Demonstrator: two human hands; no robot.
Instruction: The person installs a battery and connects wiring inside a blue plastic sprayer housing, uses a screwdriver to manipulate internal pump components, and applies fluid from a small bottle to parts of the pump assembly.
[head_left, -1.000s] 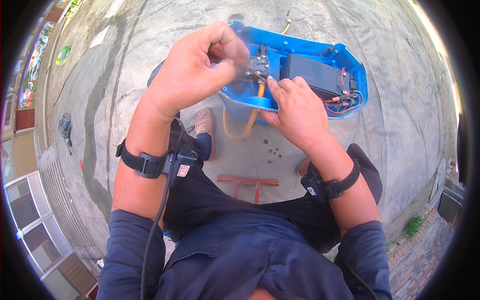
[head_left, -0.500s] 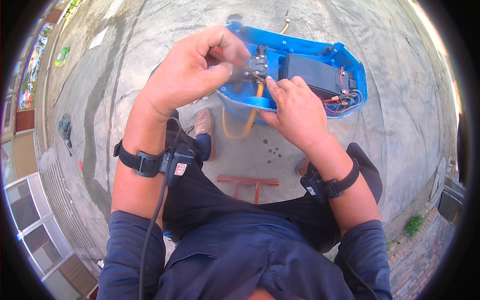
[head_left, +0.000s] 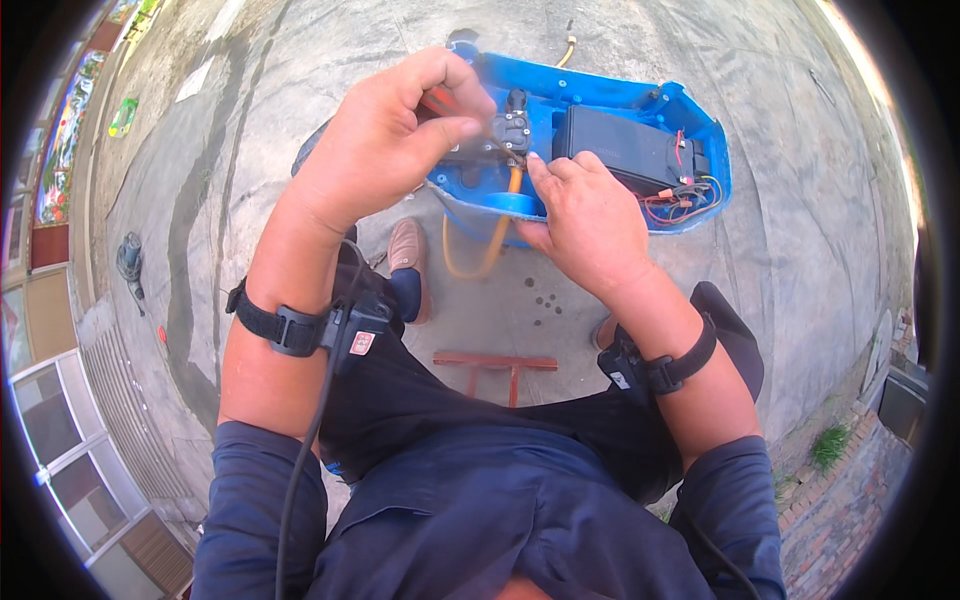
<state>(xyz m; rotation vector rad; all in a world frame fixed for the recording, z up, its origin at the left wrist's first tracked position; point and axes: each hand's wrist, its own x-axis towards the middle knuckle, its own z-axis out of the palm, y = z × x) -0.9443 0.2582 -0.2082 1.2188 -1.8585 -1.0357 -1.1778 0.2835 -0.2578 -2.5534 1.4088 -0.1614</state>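
A blue plastic housing [head_left: 612, 92] lies open in front of me, with a black pump [head_left: 515, 130], a black box-shaped battery [head_left: 622, 150] and thin coloured wires [head_left: 682, 203] inside. My left hand [head_left: 400, 130] is closed round the red handle of a screwdriver [head_left: 440, 102]. The tool's thin shaft slants down to the joint where an orange hose [head_left: 515, 180] meets the pump. My right hand [head_left: 590, 212] grips the housing's near rim, its thumb below the edge. One right fingertip lies beside that joint, close to the screwdriver's tip. The exact contact there is too small to make out.
A reddish metal T-shaped bar [head_left: 495, 361] stands between my legs. The hose loops below the housing, and a yellowish hose end [head_left: 568, 52] sticks out beyond it. A dark tool-like object [head_left: 130, 262] lies on the ground at left. Water spots [head_left: 541, 302] mark the ground.
My left fingers have turned slightly on the screwdriver handle. The housing and my right hand have shifted a little to the left in view. Both grips stay the same.
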